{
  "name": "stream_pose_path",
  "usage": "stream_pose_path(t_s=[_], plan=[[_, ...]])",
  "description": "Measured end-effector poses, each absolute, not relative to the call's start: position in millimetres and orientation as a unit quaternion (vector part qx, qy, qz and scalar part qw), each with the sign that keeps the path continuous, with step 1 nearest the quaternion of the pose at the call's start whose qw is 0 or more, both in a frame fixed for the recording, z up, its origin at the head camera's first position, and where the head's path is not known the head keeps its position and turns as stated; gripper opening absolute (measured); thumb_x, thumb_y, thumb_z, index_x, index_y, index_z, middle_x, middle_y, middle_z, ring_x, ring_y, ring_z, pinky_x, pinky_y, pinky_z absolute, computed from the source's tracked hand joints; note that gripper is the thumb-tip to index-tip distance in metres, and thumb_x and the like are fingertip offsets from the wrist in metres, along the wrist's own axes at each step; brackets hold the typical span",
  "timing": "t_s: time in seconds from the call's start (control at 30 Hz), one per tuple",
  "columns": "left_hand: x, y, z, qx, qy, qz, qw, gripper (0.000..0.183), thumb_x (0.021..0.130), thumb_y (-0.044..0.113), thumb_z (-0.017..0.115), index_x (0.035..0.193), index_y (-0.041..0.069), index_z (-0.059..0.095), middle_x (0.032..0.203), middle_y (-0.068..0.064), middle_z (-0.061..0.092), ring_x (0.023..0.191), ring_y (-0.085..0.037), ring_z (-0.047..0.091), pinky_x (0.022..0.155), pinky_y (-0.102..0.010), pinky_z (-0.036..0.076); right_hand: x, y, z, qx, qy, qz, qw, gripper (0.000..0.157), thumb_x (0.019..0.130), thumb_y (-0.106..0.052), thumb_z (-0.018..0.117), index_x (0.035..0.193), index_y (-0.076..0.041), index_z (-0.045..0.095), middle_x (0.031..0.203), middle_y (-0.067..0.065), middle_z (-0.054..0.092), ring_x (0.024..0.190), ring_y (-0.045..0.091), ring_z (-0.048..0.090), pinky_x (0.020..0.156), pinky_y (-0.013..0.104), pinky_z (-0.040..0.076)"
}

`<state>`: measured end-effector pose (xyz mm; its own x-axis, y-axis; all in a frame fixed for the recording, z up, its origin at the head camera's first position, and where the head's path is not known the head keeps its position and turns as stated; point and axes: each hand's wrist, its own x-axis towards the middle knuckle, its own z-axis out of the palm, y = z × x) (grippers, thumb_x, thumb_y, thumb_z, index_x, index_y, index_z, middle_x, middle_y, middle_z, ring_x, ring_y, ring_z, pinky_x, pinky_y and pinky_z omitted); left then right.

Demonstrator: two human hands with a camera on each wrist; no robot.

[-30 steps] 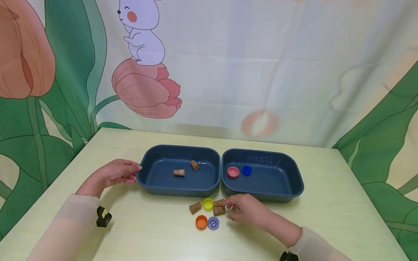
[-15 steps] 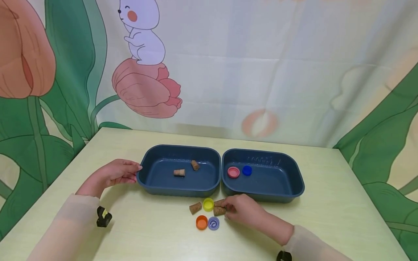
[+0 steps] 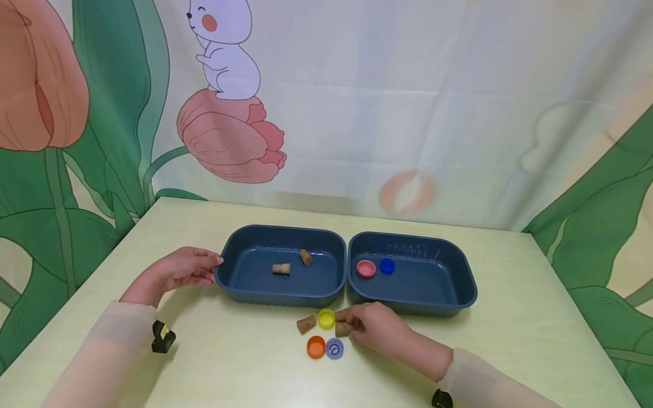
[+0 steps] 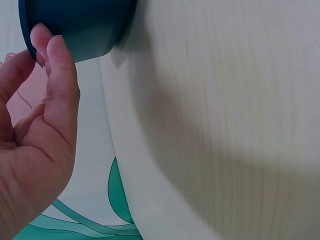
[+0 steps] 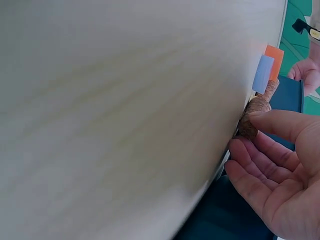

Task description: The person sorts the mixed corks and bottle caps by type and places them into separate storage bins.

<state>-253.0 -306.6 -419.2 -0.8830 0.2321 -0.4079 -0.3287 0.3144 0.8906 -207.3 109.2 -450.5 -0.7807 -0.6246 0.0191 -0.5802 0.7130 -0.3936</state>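
In the head view, my left hand (image 3: 186,269) holds the left end of a dark blue tray (image 3: 280,300), thumb and fingers at its rim. Inside that tray lie two corks (image 3: 281,269). My right hand (image 3: 377,328) is at two corks lying side by side in front of the trays. The right wrist view has its thumb on one cork (image 5: 248,125), with fingertips just below. The fingers partly hide both corks from above. Close by are a third loose cork (image 3: 306,324), a yellow cap (image 3: 326,319), an orange cap (image 3: 316,347) and a lilac cap (image 3: 334,348).
A second dark blue tray (image 3: 433,309) stands against the first one's right end, holding a pink cap (image 3: 365,269) and a blue cap (image 3: 387,266). Both trays sit on a pale wooden table (image 3: 245,357). A printed curtain (image 3: 331,141) hangs behind the table.
My right hand has shifted slightly left, its fingers closing in on the corks. The left hand has stayed at the tray's rim.
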Motion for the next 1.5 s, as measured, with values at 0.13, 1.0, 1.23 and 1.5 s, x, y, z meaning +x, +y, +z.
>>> stream_pose_path(t_s=[0.13, 1.0, 1.23, 1.5], plan=[[-253, -306, -418, -0.034, 0.776, 0.583, 0.24, 0.036, 0.102, 0.019, 0.053, 0.124, -0.009, 0.051, 0.076, 0.006, 0.066, 0.07, -0.006, 0.064, 0.071, -0.02, 0.06, -206, 111, -448, -0.331, 0.922, -0.193, 0.052, 0.01, 0.081, -0.008, 0.077, 0.088, -0.007, 0.07, 0.075, -0.001, 0.066, 0.067, 0.008, 0.052, 0.065, 0.023, 0.049], [-253, -306, -421, -0.043, 0.777, 0.583, 0.233, 0.037, 0.102, 0.02, 0.054, 0.126, -0.009, 0.05, 0.077, 0.006, 0.066, 0.07, -0.005, 0.065, 0.072, -0.02, 0.06, -218, 134, -383, -0.359, 0.886, -0.249, 0.154, 0.01, 0.086, -0.009, 0.073, 0.095, -0.01, 0.072, 0.084, -0.004, 0.072, 0.072, 0.001, 0.059, 0.068, 0.014, 0.052], [-252, -307, -421, -0.033, 0.775, 0.585, 0.237, 0.039, 0.102, 0.02, 0.053, 0.127, -0.01, 0.049, 0.077, 0.007, 0.064, 0.07, -0.005, 0.064, 0.072, -0.02, 0.059, -238, 140, -350, -0.382, 0.878, -0.227, 0.177, 0.014, 0.088, -0.013, 0.072, 0.101, -0.009, 0.072, 0.089, -0.003, 0.071, 0.078, 0.001, 0.06, 0.074, 0.016, 0.053], [-252, -306, -418, -0.043, 0.778, 0.58, 0.237, 0.04, 0.102, 0.02, 0.053, 0.128, -0.011, 0.049, 0.076, 0.005, 0.066, 0.069, -0.006, 0.064, 0.071, -0.019, 0.059, -261, 137, -320, -0.39, 0.874, -0.207, 0.203, 0.018, 0.091, -0.014, 0.069, 0.109, -0.01, 0.07, 0.099, 0.001, 0.073, 0.087, 0.006, 0.065, 0.076, 0.02, 0.055]])
